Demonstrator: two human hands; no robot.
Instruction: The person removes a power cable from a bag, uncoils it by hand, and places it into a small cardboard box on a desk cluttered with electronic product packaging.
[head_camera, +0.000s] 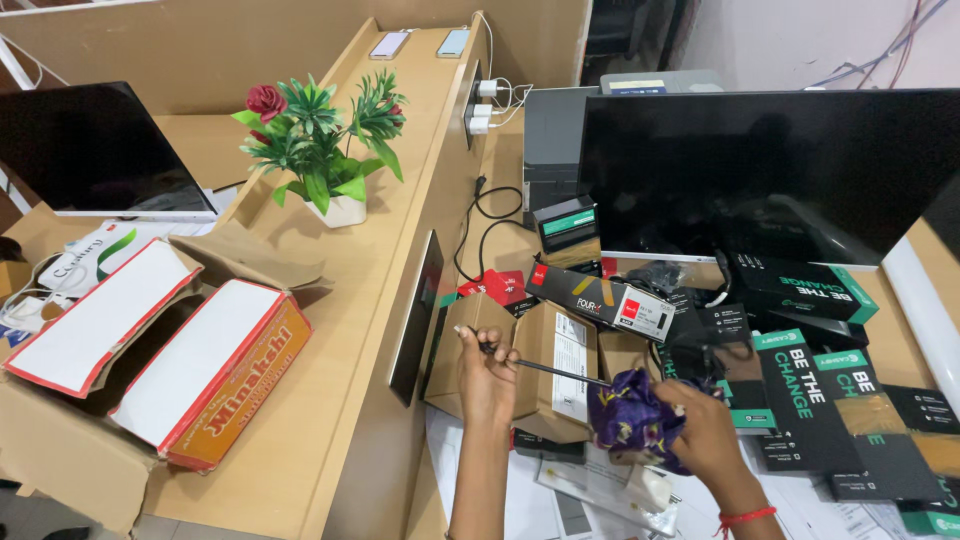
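My left hand (487, 372) pinches a thin black rod (545, 368), fingers closed, angled toward the purple patterned cloth (632, 418). My right hand (705, 432) is curled tight around the cloth, steadying it above the small brown cartons (560, 370).

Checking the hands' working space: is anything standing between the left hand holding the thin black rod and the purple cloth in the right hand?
Nothing visible does. The left hand pinches the thin black rod, which runs unobstructed to the purple cloth bunched in the right hand. The small cardboard boxes sit behind the rod, not across it.
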